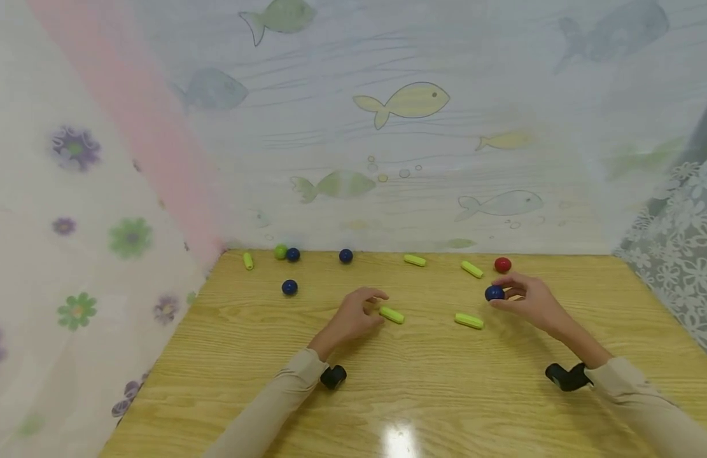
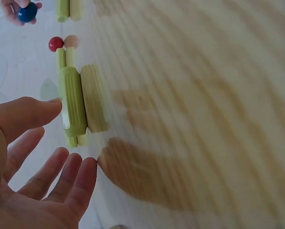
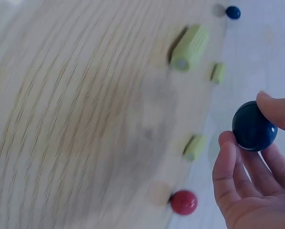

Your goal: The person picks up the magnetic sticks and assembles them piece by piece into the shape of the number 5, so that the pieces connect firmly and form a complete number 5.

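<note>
My right hand [image 1: 533, 302] pinches a dark blue ball [image 1: 494, 293] between thumb and fingertips. In the right wrist view the ball [image 3: 254, 126] shows well above the wood. My left hand [image 1: 356, 315] hovers at the left end of a ribbed yellow-green stick [image 1: 392, 315], thumb and fingers apart. From the left wrist, the thumb tip overlaps the edge of this stick [image 2: 73, 101], while the fingers lie below it, relaxed and holding nothing. Another yellow-green stick [image 1: 469, 320] lies between the hands. A red ball [image 1: 503, 264] sits just beyond the right hand.
Farther back on the wooden table [image 1: 422, 394] lie yellow-green sticks [image 1: 415, 260], one of them [image 1: 248, 261] at the far left. Blue balls [image 1: 289, 287] and a green ball [image 1: 280, 251] are at the back left. A fish-patterned curtain [image 1: 342, 146] hangs behind the table.
</note>
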Tool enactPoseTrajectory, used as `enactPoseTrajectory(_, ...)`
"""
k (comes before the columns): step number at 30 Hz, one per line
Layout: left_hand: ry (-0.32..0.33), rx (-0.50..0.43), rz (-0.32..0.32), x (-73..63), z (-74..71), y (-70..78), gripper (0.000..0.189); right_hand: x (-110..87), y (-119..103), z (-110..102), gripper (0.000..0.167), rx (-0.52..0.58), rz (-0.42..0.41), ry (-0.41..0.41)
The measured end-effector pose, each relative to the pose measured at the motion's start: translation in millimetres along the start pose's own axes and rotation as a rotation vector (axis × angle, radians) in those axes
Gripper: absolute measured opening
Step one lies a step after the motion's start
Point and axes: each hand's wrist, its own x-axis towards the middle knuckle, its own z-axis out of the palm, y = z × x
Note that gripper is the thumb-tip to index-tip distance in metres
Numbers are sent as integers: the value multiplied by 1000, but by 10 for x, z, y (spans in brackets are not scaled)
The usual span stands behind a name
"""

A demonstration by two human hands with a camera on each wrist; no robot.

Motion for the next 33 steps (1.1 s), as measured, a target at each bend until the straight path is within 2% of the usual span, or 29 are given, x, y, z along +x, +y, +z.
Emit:
enactPoseTrajectory(5,-41,-22,15,48,35,27,35,60,-161,186,38,20,-56,-36)
enactPoseTrajectory(11,-62,27,8,89,99,41,27,206,-211,452,36,45,-119,-81)
enactPoseTrajectory(17,-74,44,-1,106,105,43,19,359,-225,731,32,-14,-149,-138)
enactPoseTrajectory(21,-54,42,-6,110,58,46,18,423,-267,862,29,-35,-149,-171)
enactPoseTrajectory(28,19,12,-94,92,-55,32,17,517,-362,1020,28,-44,-148,-227)
enactPoseTrajectory(33,20,39,-91,102,-66,33,17,538,-443,1109,27,-7,-148,-245)
